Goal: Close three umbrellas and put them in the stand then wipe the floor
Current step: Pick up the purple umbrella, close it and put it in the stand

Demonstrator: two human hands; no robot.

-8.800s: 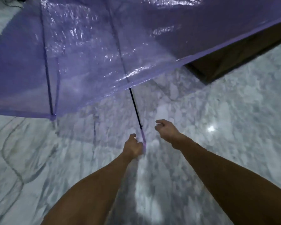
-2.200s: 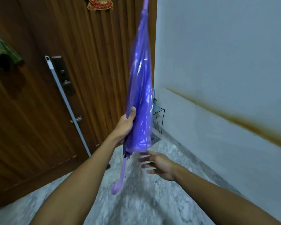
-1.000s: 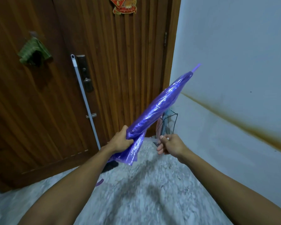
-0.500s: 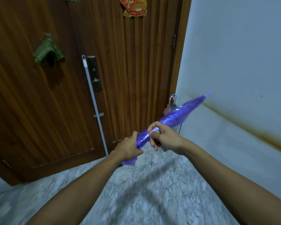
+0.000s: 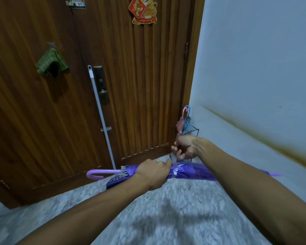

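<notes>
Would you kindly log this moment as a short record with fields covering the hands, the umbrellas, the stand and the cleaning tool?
left hand: wrapped around the folded purple plastic umbrella, held roughly level
right hand: above the canopy, pinching what looks like its closing strap
purple umbrella handle: curved hook, pointing left
black wire umbrella stand: in the corner between wooden door and white wall
stand contents: pink closed umbrella and blue closed umbrella
grey long-handled mop pole: leaning on the door
marble floor: wiping not begun
</notes>
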